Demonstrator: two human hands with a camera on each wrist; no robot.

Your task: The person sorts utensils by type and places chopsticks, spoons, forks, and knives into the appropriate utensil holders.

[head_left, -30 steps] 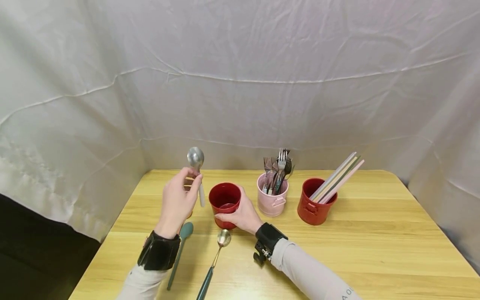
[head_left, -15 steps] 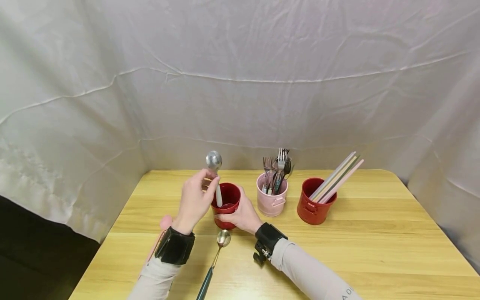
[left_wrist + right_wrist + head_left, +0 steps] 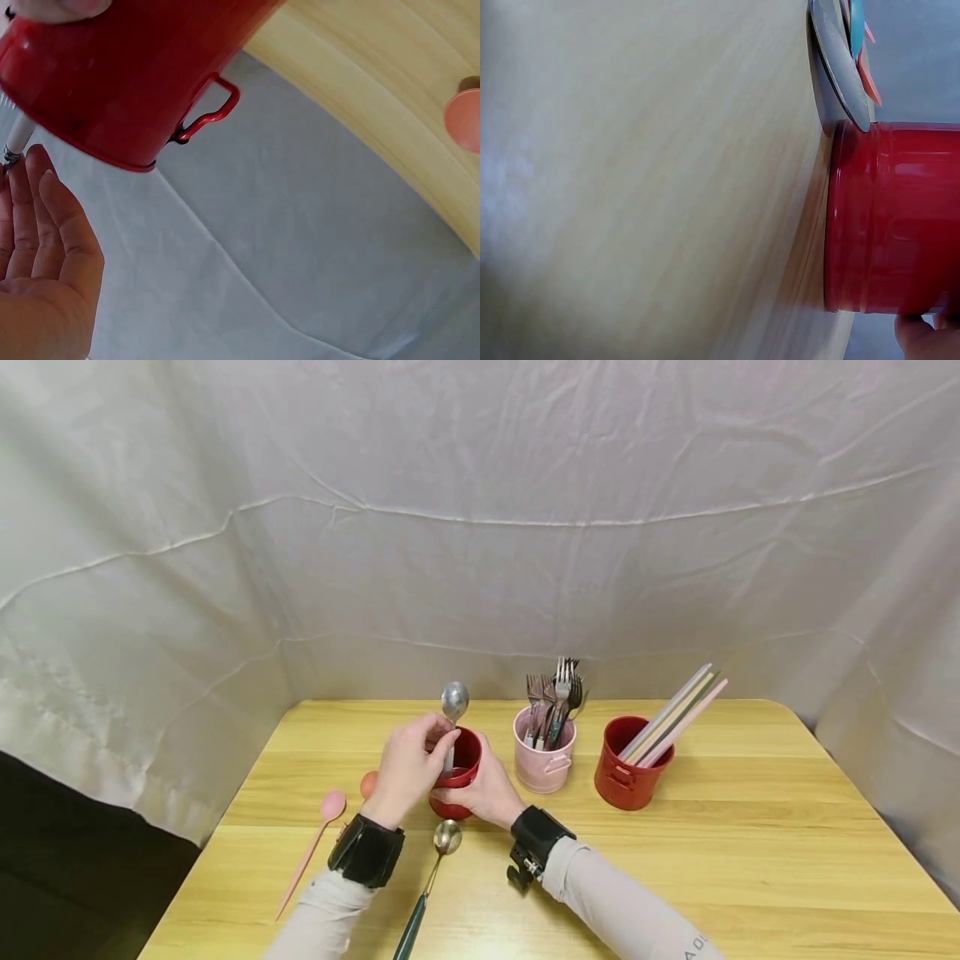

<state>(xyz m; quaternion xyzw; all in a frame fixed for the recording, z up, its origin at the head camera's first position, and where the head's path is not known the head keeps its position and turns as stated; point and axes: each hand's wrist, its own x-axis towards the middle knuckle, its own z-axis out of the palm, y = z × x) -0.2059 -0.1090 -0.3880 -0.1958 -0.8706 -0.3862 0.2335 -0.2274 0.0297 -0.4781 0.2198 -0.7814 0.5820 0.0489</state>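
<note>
My left hand (image 3: 411, 764) pinches a metal spoon (image 3: 455, 700) with a pale handle. Its bowl points up and the handle's lower end is inside a red metal bucket (image 3: 448, 810). My right hand (image 3: 489, 787) holds this bucket by its right side, thumb across the front. In the left wrist view the handle (image 3: 20, 135) passes over the bucket's rim beside my left fingers. In front of the bucket lies a gold spoon (image 3: 447, 837) with a dark green handle. To the left, a pink spoon (image 3: 332, 806) and an orange spoon (image 3: 368, 784), partly behind my left hand, lie on the table.
A pink bucket (image 3: 542, 770) full of forks (image 3: 563, 681) stands right of the held bucket. Further right, another red bucket (image 3: 624, 792) holds several straws (image 3: 678, 714). In the right wrist view a teal spoon (image 3: 857, 30) shows past the gold spoon. Grey cloth (image 3: 480, 568) hangs behind the table.
My left hand has carried the metal spoon rightward and lowered its handle into the red bucket. The pink spoon has come into sight as the left arm shifted. My right hand stays put.
</note>
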